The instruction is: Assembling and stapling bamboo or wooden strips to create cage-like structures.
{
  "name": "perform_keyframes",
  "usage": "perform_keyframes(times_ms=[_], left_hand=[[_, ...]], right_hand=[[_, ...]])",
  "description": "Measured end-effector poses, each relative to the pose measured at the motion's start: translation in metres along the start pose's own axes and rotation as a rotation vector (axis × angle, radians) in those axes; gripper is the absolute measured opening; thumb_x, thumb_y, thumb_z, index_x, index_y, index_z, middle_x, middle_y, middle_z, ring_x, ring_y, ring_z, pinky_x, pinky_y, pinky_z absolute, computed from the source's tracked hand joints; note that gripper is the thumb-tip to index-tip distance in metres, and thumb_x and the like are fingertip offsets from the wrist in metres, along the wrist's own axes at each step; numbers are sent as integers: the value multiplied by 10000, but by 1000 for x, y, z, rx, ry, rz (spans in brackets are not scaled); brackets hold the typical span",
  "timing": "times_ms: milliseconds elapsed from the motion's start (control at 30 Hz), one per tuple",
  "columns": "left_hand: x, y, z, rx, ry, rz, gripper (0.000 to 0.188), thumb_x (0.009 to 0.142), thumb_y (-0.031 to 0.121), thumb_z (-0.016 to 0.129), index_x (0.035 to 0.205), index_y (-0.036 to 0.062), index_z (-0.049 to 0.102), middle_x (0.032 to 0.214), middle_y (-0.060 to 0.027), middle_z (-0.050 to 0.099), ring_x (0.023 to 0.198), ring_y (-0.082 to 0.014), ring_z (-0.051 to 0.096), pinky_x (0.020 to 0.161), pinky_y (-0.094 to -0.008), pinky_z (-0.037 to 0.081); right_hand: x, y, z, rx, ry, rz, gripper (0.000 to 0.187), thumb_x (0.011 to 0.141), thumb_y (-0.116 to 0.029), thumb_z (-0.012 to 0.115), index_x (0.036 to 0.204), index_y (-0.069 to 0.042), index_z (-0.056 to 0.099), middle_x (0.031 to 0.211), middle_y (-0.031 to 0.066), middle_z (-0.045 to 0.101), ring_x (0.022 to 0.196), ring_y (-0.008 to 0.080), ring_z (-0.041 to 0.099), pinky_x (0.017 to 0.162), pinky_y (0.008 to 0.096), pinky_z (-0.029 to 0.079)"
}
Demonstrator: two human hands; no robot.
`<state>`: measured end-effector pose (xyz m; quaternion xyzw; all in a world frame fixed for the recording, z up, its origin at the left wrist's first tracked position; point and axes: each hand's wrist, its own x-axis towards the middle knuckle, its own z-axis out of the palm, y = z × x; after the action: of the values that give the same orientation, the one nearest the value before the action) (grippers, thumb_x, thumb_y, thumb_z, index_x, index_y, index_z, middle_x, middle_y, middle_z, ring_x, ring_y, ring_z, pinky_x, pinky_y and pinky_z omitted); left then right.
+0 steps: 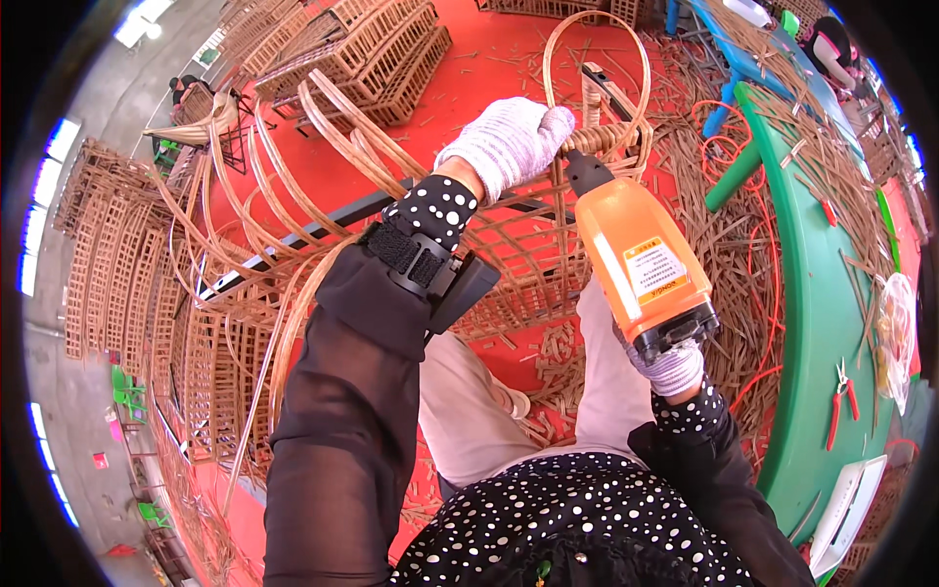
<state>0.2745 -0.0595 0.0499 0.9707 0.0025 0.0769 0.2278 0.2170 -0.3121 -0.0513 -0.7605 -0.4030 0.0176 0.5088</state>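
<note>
A woven brown frame [518,254] with looping strips and black metal bars stands in front of my knees. My left hand [504,147], in a white knit glove, is closed beside its wrapped brown binding [608,139], thumb at the binding's left end. What those fingers pinch is hidden. My right hand [675,370], also gloved, is closed around the grip of an orange power tool [641,249]; the grip itself is mostly hidden under the tool's body. The tool's black nose [587,173] points up at the binding, close to my left thumb. A black device [440,279] is strapped to my left wrist.
To the right curves a green table [822,323] bearing red-handled pliers [841,403] and a plastic bag [895,333]. An orange hose [773,284] and loose strips [694,166] litter the red floor. Woven crates [362,59] are stacked at the back. People sit farther off.
</note>
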Motion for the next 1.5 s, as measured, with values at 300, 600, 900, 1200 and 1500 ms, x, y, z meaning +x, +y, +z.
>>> perform_keyframes(times_ms=[300, 600, 900, 1200, 1500], left_hand=[[-4, 4, -1, 39, -19, -11, 459, 893, 392, 378, 822, 1, 608, 644, -159, 605, 609, -268, 608, 623, -361, 457], [-8, 6, 4, 88, 50, 36, 456, 894, 391, 375, 791, 7, 598, 623, -156, 596, 621, -299, 591, 624, -369, 454], [-10, 8, -4, -130, 10, -15, 485, 885, 428, 395, 806, 3, 615, 572, -106, 575, 526, -226, 555, 580, -343, 439], [-30, 18, 2, -209, -42, -82, 517, 862, 470, 385, 773, 2, 587, 651, -190, 558, 644, -327, 553, 614, -402, 409], [-73, 31, 17, 0, 46, 199, 311, 827, 239, 569, 1041, 13, 586, 793, -142, 632, 737, -187, 614, 675, -295, 463]], right_hand=[[9, -6, 13, 904, 91, 337, 372, 750, -119, 603, 1114, -94, 537, 1120, 89, 555, 1037, 257, 531, 868, 386, 426], [7, -4, 12, 482, 71, 229, 353, 771, -145, 576, 1119, -103, 535, 1131, 84, 553, 1067, 249, 512, 877, 389, 418], [6, -39, -60, 184, 320, 357, 273, 661, -53, 676, 911, -43, 568, 848, 35, 586, 779, 149, 562, 724, 310, 452], [-45, -17, -243, -672, 446, 424, 568, 666, -213, 640, 1139, 34, 444, 872, 135, 568, 785, 211, 564, 698, 309, 458], [-67, 123, -285, -805, 323, 952, 502, 684, -409, 641, 968, -4, 553, 971, 221, 582, 912, 344, 569, 772, 386, 444]])
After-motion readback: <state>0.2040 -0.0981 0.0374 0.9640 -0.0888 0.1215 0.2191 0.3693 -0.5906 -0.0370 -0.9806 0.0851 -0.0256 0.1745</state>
